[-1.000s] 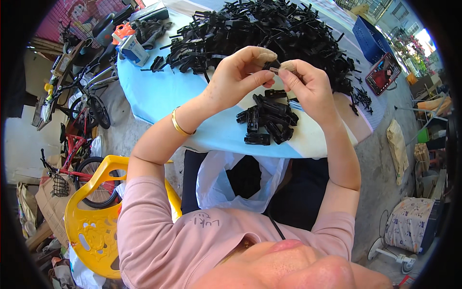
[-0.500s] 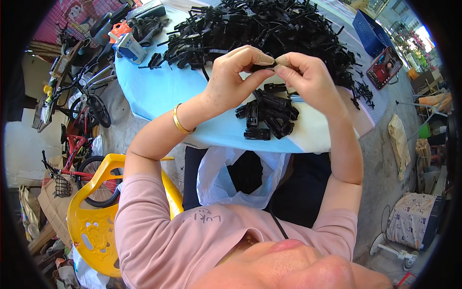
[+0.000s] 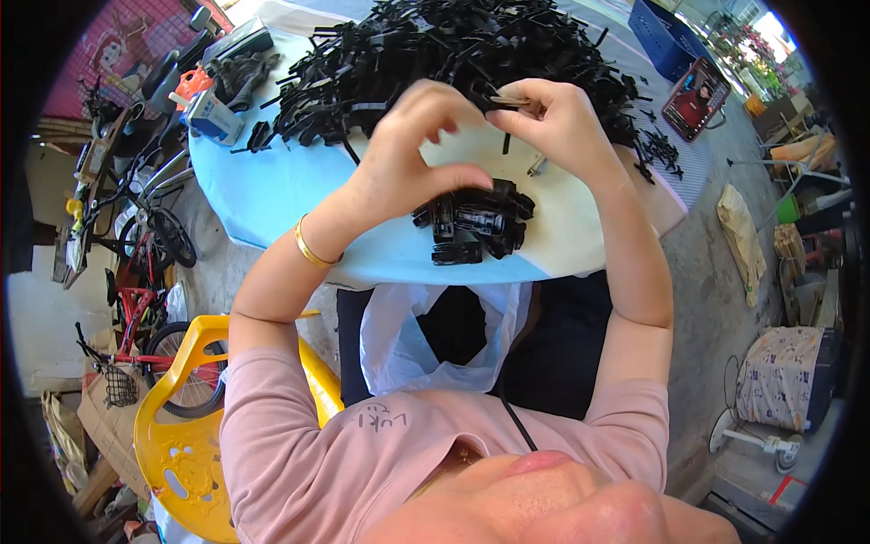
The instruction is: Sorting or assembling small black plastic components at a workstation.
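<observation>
My left hand (image 3: 417,150) is held over the table with its thumb stretched away from its bent fingers, somewhat smeared by motion. Nothing shows between them. Below its thumb lies a small heap of black plastic clips (image 3: 476,220), near the table's front edge. Thumb and forefinger of my right hand (image 3: 557,118) are pinched together, with tan coverings at the fingertips; what they hold is too small to make out. A short metal tip (image 3: 536,166) shows just under that hand. Beyond both hands spreads a large pile of black plastic pieces (image 3: 435,54).
On the cloth-covered table (image 3: 236,195) a blue-and-white box (image 3: 214,118) stands left. At right are a phone (image 3: 696,100), a blue basket (image 3: 666,41) and small black bits (image 3: 660,152). A white plastic bag (image 3: 390,349) hangs open at my lap. A yellow chair (image 3: 186,435) stands left.
My hands, together at the fingertips before, have come apart. The left one has opened and moved left; the right stays pinched. The whole view has shifted slightly.
</observation>
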A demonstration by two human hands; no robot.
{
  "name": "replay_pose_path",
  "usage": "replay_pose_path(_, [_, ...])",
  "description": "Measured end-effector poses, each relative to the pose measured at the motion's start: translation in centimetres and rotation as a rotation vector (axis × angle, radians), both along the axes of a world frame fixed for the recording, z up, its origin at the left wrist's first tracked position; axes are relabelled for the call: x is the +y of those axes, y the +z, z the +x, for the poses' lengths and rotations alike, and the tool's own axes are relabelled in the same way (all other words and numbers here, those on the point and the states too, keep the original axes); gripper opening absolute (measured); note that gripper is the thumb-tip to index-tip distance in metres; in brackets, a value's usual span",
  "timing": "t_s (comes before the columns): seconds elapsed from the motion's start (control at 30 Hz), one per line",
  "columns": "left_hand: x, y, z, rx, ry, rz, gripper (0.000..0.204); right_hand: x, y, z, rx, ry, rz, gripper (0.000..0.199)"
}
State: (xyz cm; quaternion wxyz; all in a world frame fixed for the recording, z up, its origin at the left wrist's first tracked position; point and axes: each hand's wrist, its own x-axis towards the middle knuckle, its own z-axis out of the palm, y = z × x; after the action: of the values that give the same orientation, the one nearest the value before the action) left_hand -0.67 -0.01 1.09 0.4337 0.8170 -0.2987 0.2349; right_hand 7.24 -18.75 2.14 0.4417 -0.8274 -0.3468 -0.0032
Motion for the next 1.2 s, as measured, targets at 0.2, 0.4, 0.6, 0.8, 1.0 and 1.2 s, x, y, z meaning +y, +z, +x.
replay_pose_path(0.2, [-0.8,-1.2,0.3,0.148,-0.101,-0.403,0.067,1.8,-0.2,-2.3,0.223,0.156,0.233,0.026])
replay_pose_path(0.4, [0.1,-0.7,0.7,0.278,-0.209,-0.626,0.049,1.4,0.1,-1.8,0.295,0.172,0.413,0.025])
replay_pose_path(0.6, [0.4,-1.2,0.6,0.333,-0.039,-0.577,0.034,2.2,-0.3,-3.0,0.119,0.213,0.317,0.021])
replay_pose_path(0.8, [-0.2,-0.8,0.0,0.344,-0.051,-0.483,0.045,1.9,-0.1,-3.0,0.116,0.194,0.220,0.019])
replay_pose_path(1.0, [0.0,-1.0,0.3,0.294,-0.092,-0.522,0.038,1.9,-0.1,-3.1,0.136,0.195,0.264,0.018])
replay_pose_path(1.2, [0.3,-1.7,0.2,0.175,-0.024,-0.497,0.025,2.4,-0.3,-3.9,0.169,0.154,0.271,0.017])
